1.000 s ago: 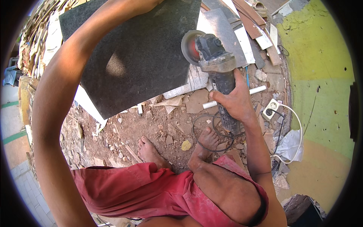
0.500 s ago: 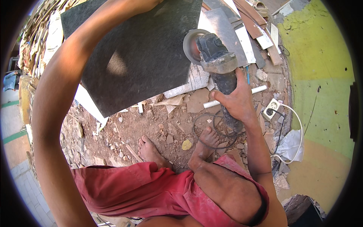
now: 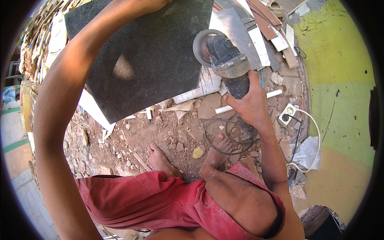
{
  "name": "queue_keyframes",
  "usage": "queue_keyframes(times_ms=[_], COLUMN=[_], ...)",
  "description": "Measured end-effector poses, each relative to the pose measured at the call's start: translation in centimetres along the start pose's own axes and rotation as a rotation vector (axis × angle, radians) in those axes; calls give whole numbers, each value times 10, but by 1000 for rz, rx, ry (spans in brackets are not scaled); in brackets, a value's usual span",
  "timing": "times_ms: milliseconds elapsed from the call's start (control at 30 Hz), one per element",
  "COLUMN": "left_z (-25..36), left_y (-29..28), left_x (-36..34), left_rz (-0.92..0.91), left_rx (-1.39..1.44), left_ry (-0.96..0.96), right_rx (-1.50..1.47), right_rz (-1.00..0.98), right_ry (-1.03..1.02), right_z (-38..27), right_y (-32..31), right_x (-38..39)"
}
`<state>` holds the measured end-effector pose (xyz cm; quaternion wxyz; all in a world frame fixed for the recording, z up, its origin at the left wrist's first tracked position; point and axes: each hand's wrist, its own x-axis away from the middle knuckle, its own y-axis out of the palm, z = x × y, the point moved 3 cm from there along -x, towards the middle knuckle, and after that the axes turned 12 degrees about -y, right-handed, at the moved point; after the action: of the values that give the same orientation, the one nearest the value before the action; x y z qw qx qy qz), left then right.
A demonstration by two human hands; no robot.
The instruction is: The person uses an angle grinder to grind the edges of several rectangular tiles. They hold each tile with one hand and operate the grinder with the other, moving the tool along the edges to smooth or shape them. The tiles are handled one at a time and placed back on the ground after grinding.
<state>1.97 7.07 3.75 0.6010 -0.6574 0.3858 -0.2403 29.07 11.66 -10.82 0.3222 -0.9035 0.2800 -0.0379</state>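
My right hand (image 3: 253,105) is wrapped round the dark body of an angle grinder (image 3: 236,82). The grinder's round disc (image 3: 203,49) is at the right edge of a large dark tile (image 3: 152,60); whether it touches the tile I cannot tell. One corner of the tile points toward my feet. My left arm reaches over the tile's left side, and my left hand (image 3: 163,2) is at the top edge of the picture, over the tile's far part. Its fingers are out of the picture. A black cable (image 3: 206,134) loops below the grinder, near my right foot.
Rubble and broken tile pieces cover the ground around my bare feet (image 3: 160,160). A pale speckled block (image 3: 198,89) shows under the tile. A white pipe (image 3: 274,94) lies behind my right hand. A white power socket (image 3: 288,114) with a plug sits by the yellow-green wall (image 3: 340,96). Tile strips (image 3: 236,34) lie far right.
The grinder and its disc have shifted very slightly to the left. My left arm and the dark tile look almost still.
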Motion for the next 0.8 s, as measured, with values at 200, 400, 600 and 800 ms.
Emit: queue_keyframes(times_ms=[200,400,600,800], left_z=[0,11,9,-3], left_y=[-3,9,10,9], left_x=[-1,-7,-8,-18], left_rz=[10,-1,-1,-57], left_rx=[-20,36,22,46], left_ry=[6,46,40,106], right_rx=[6,57,62,52], right_rz=[3,36,16,40], right_ry=[2,0,20,57], right_z=[-5,4,2,-3], right_y=[-3,-8,-7,-9], right_x=[1,6,5,6])
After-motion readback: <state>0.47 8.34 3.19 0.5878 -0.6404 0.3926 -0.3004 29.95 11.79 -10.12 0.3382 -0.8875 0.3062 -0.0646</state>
